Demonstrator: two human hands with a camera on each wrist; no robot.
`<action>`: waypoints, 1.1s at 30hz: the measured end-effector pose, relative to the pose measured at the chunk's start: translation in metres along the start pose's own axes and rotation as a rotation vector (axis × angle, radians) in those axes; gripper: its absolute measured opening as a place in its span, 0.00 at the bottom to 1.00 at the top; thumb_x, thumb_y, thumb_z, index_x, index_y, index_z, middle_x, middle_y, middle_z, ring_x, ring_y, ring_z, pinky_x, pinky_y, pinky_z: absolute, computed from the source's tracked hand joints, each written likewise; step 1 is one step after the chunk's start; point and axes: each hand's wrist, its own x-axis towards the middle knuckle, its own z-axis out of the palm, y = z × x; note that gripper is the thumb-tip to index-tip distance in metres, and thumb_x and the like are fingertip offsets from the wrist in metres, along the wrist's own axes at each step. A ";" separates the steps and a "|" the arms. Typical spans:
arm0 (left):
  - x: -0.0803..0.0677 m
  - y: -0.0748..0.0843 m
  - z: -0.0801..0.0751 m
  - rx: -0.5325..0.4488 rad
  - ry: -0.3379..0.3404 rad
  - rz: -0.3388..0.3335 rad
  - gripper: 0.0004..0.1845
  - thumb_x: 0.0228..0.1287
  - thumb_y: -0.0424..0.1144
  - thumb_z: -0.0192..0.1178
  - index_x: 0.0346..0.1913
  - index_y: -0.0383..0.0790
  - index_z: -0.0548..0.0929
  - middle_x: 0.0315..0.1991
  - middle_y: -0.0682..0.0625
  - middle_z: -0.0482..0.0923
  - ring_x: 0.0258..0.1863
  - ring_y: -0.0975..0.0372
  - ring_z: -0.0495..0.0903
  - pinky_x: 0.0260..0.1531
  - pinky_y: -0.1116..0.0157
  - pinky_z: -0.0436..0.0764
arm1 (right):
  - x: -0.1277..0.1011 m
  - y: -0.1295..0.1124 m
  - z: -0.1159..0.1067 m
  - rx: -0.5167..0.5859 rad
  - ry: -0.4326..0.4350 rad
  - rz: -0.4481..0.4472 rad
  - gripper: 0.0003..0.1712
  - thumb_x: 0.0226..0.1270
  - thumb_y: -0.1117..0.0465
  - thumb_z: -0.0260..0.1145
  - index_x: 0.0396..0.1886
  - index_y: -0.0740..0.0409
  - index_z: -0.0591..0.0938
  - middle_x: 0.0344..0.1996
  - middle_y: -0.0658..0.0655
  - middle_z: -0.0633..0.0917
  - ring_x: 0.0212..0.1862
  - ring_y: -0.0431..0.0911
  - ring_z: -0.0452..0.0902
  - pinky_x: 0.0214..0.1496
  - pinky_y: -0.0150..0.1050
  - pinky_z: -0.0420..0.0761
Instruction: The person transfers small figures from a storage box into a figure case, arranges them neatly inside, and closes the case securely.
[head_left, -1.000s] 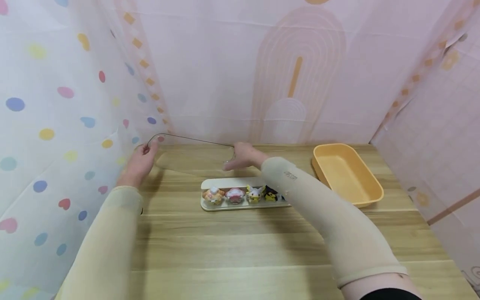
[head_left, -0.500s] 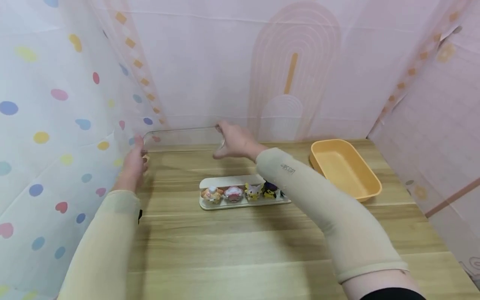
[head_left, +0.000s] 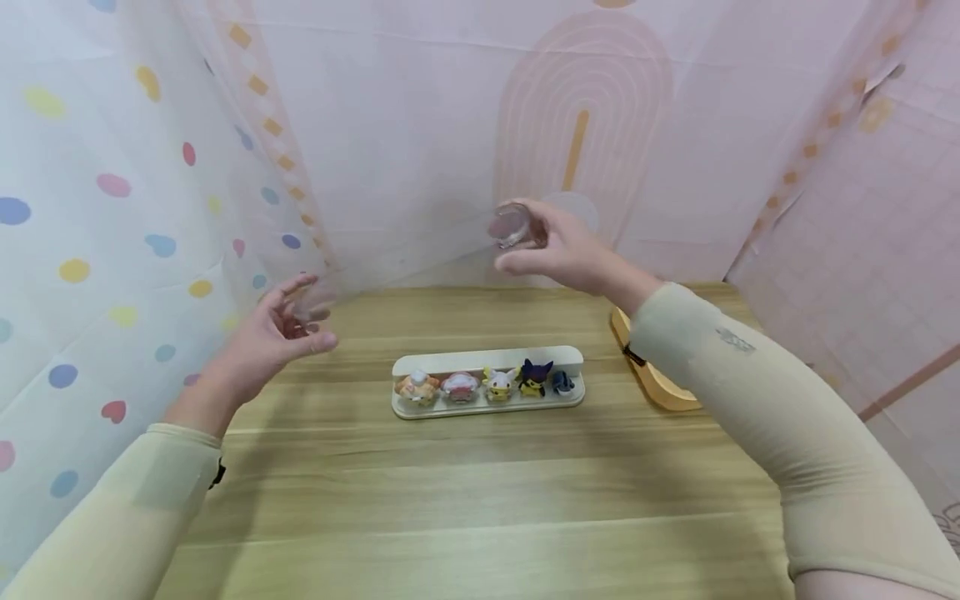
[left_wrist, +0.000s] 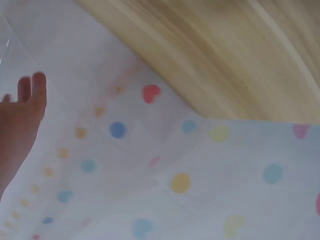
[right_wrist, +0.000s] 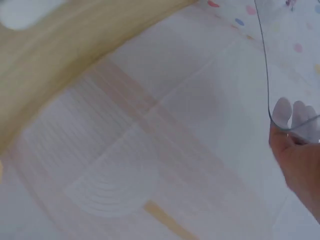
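A long clear plastic cover [head_left: 412, 260] hangs tilted above the back of the table, its right end higher. My left hand [head_left: 258, 346] holds its left end, thumb below and fingers above; in the left wrist view only the fingers [left_wrist: 38, 92] show at the edge. The right hand [head_left: 558, 246] grips the other end, and through the clear wall of the cover [right_wrist: 266, 60] its fingertips show in the right wrist view. Below, a white display base [head_left: 480, 360] bears several small figurines in a row, among them a pink one [head_left: 460, 387] and a dark purple one [head_left: 535, 377].
An orange-yellow tray [head_left: 651, 379] stands at the right, partly hidden behind the right sleeve [head_left: 750, 408]. Patterned curtains [head_left: 390, 125] hang along the back and both sides of the wooden table [head_left: 480, 500].
The cover has tilted, its right end rising as my right hand moved up and right. My left hand has come slightly nearer and lower. The whole row of figurines is now visible.
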 end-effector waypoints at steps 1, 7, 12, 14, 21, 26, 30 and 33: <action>-0.003 0.004 0.004 0.072 -0.015 0.004 0.48 0.71 0.35 0.72 0.85 0.59 0.56 0.75 0.55 0.71 0.62 0.76 0.75 0.54 0.81 0.77 | -0.008 0.004 -0.003 0.021 -0.004 0.008 0.39 0.66 0.58 0.77 0.75 0.56 0.74 0.57 0.59 0.86 0.54 0.52 0.82 0.56 0.40 0.85; -0.014 0.030 0.022 0.297 -0.052 0.013 0.48 0.59 0.45 0.82 0.81 0.58 0.68 0.75 0.50 0.73 0.75 0.56 0.69 0.58 0.77 0.72 | -0.056 0.028 -0.018 0.105 -0.064 0.075 0.45 0.63 0.63 0.77 0.78 0.59 0.70 0.66 0.66 0.82 0.63 0.55 0.83 0.65 0.44 0.86; -0.015 0.047 0.036 0.452 -0.099 0.077 0.46 0.49 0.53 0.87 0.72 0.55 0.77 0.69 0.54 0.79 0.76 0.51 0.69 0.71 0.47 0.72 | -0.089 0.031 -0.026 -0.247 -0.083 0.043 0.53 0.53 0.56 0.87 0.77 0.62 0.72 0.70 0.61 0.82 0.72 0.57 0.77 0.78 0.58 0.74; -0.015 0.047 0.042 0.483 -0.111 0.128 0.47 0.47 0.54 0.87 0.71 0.53 0.77 0.69 0.54 0.80 0.78 0.50 0.68 0.75 0.38 0.68 | -0.098 0.032 -0.026 -0.377 -0.085 0.027 0.53 0.51 0.51 0.88 0.75 0.61 0.74 0.70 0.59 0.82 0.74 0.57 0.75 0.79 0.60 0.72; -0.006 0.037 0.058 0.610 -0.103 0.218 0.52 0.45 0.54 0.88 0.75 0.51 0.76 0.67 0.51 0.82 0.73 0.46 0.72 0.68 0.38 0.73 | -0.108 0.050 -0.023 -0.490 -0.090 0.022 0.49 0.50 0.52 0.88 0.71 0.60 0.78 0.66 0.56 0.85 0.74 0.57 0.76 0.78 0.60 0.73; 0.001 0.032 0.066 0.648 -0.125 0.194 0.51 0.44 0.53 0.88 0.73 0.49 0.77 0.68 0.49 0.82 0.73 0.43 0.71 0.70 0.37 0.72 | -0.113 0.068 -0.020 -0.498 -0.083 0.035 0.50 0.49 0.54 0.89 0.71 0.63 0.77 0.65 0.58 0.86 0.71 0.57 0.78 0.76 0.59 0.75; 0.005 0.029 0.070 0.651 -0.136 0.172 0.51 0.44 0.53 0.88 0.73 0.46 0.77 0.69 0.46 0.81 0.75 0.40 0.69 0.71 0.34 0.71 | -0.114 0.078 -0.015 -0.488 -0.070 0.057 0.50 0.48 0.54 0.89 0.72 0.62 0.77 0.65 0.59 0.86 0.70 0.58 0.79 0.74 0.59 0.77; 0.005 0.025 0.072 0.646 -0.147 0.135 0.53 0.44 0.55 0.88 0.74 0.47 0.76 0.71 0.45 0.78 0.76 0.40 0.67 0.71 0.32 0.70 | -0.114 0.083 -0.012 -0.484 -0.064 0.068 0.52 0.47 0.54 0.89 0.72 0.62 0.77 0.65 0.60 0.85 0.69 0.58 0.79 0.74 0.59 0.77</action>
